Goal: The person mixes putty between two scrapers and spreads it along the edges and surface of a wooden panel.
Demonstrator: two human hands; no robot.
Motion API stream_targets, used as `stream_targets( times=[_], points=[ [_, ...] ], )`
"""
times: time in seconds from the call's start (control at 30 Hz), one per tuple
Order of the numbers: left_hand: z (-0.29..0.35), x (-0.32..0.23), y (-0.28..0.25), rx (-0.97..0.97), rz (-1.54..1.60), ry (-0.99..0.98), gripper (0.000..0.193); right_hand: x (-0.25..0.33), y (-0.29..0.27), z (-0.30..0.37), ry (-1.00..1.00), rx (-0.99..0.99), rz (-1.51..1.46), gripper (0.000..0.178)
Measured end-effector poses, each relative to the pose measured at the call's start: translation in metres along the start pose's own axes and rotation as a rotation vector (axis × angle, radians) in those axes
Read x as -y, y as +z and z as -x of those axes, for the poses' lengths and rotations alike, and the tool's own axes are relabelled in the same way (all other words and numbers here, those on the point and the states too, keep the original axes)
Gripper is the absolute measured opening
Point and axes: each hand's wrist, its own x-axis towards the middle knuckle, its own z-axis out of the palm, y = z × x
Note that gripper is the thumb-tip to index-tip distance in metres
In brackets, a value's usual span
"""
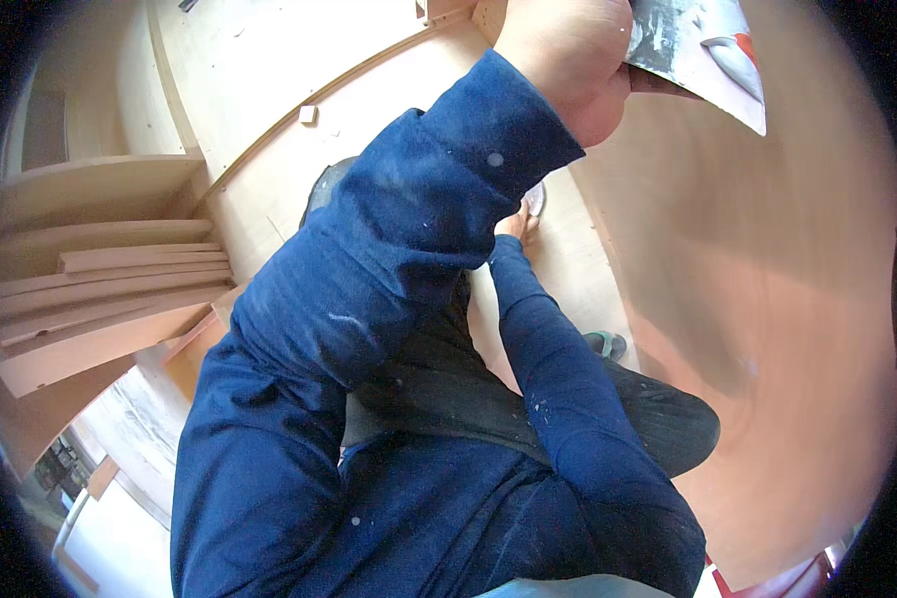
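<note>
My left arm reaches up across the view. At its end my left hand grips a flat plate, with most of its fingers hidden behind the wrist and the plate. Grey smears cover part of the plate, and a thick blob of white paste with a spot of red sits near its edge. Lower down, my right hand is beside the pale wooden board, partly covered by my left sleeve. Its fingers are bent around a small pale object with a rounded edge, too little seen to name.
A tall wooden panel curves along the right. Several boards lie stacked in a wooden compartment on the left. A small wooden block lies on the pale board surface. My legs are folded below; a green-strapped shoe shows beside them.
</note>
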Motion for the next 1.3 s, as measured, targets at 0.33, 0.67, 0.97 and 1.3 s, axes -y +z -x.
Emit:
stream_targets(
  times=[0.33, 0.67, 0.97, 1.3],
  points=[
    [0.006, -0.005, 0.019, -0.097, -0.260, 0.064, 0.041, 0.038, -0.029, 0.043, 0.038, 0.057, 0.079, 0.060],
    [0.006, 0.005, 0.006, 0.232, -0.105, 0.090, 0.041, 0.016, -0.105, 0.018, -0.726, 0.076, -0.024, 0.038],
    [0.003, 0.025, 0.001, 0.172, 0.106, 0.054, 0.035, 0.071, -0.281, 0.119, -0.689, 0.657, -1.566, 0.048],
    [0.044, 0.072, 0.001, 0.276, 0.112, -0.288, 0.032, 0.067, -0.394, 0.189, -1.213, -0.530, -0.742, 0.046]
  ],
)
